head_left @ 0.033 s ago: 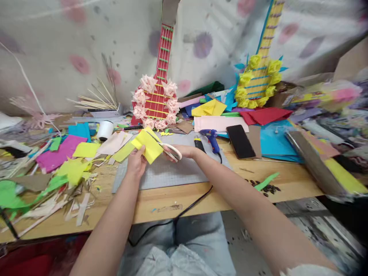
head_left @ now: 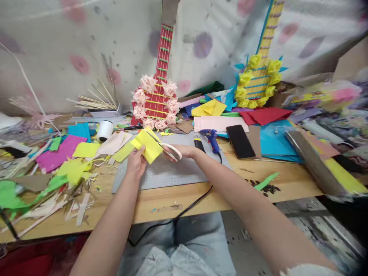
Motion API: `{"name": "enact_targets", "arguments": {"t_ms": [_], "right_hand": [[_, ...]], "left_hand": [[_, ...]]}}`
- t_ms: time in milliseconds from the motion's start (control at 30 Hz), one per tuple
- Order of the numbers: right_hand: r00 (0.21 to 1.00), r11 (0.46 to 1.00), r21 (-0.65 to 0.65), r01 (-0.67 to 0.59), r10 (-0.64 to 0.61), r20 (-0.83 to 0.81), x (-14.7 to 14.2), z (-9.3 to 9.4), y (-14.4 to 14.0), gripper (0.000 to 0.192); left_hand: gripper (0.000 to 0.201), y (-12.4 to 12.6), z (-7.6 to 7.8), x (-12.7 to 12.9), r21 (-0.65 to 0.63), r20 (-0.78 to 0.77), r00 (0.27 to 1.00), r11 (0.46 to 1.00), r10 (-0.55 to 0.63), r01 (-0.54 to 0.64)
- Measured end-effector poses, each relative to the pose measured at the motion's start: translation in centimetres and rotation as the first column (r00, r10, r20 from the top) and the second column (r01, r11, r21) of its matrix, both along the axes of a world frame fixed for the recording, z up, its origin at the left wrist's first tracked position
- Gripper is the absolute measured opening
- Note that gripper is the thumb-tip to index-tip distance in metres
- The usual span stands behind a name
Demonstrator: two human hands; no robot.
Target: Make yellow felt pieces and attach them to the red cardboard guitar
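Paper scraps (head_left: 57,168) crowd the left of the surface (head_left: 201,195), blurred and hard to sort. The left hand (head_left: 135,163) pinches the yellow paper (head_left: 148,145) by its near edge, above the grey cutting mat (head_left: 169,172). The right hand (head_left: 185,152) is clamped on the scissors (head_left: 169,150); its fingers are mostly hidden behind the handles, and the blades reach into the paper. Just right lie a blue glue gun (head_left: 212,138) and a black phone (head_left: 240,141). The near strip of surface stays bare. The far-right clutter is blurred.
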State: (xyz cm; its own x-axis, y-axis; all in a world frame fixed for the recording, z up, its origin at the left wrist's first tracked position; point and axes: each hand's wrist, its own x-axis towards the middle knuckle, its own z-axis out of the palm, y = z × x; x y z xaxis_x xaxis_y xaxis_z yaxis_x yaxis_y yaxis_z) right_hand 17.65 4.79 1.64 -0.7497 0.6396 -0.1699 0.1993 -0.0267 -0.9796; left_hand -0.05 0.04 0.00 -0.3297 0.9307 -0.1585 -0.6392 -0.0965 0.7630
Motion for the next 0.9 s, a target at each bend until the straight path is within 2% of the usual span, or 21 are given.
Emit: {"name": "enact_targets", "arguments": {"t_ms": [167, 433, 633, 900], "right_hand": [[0.995, 0.995, -0.003, -0.099, 0.099, 0.016, 0.1, 0.3, -0.1, 0.038], [0.991, 0.989, 0.054, -0.136, 0.136, 0.005, -0.6, 0.7, -0.2, 0.05], [0.995, 0.989, 0.113, -0.099, 0.099, 0.0, -1.1, 0.8, 0.0, 0.048], [0.999, 0.995, 0.099, -0.027, 0.03, -0.032, -0.8, 0.4, 0.2, 0.047]], "left_hand": [[0.021, 0.1, 0.0, -0.1, 0.006, -0.009, 1.0, 1.0, 0.018, -0.018], [0.02, -0.1, 0.1, 0.2, 0.004, -0.01, 1.0, 1.0, -0.006, 0.006], [0.019, -0.1, 0.3, 0.3, 0.005, -0.007, 1.0, 1.0, 0.017, -0.017], [0.02, 0.0, 0.1, 0.3, -0.009, -0.013, 0.999, 0.999, 0.047, -0.047]]}}
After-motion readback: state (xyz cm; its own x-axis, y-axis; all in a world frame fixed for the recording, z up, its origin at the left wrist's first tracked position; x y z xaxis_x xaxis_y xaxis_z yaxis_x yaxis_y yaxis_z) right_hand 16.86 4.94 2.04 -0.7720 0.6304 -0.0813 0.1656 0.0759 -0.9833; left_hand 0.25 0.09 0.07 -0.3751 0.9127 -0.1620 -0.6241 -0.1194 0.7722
